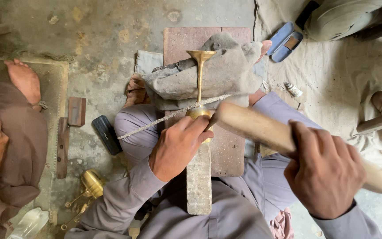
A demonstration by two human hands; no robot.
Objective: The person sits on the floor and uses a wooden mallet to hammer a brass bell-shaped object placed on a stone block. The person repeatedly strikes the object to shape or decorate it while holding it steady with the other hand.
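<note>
A brass goblet-shaped piece (200, 84) lies lengthwise on a narrow metal bar (199, 177), its flared end under a dusty cloth (226, 73). The left hand (177, 146) is wrapped around its rounded lower end. Just right of it, the right hand (323, 170) is clenched around a wooden mallet (255, 126). A twisted cord (155, 124) crosses the piece.

The floor (111, 26) was seen to be bare grey concrete, stained with pale patches. A worn mat (51, 84) was laid at the left edge, and a dusty cloth sheet (332, 79) (creased throughout) was spread at the right. The scene was lit evenly by diffuse daylight.
</note>
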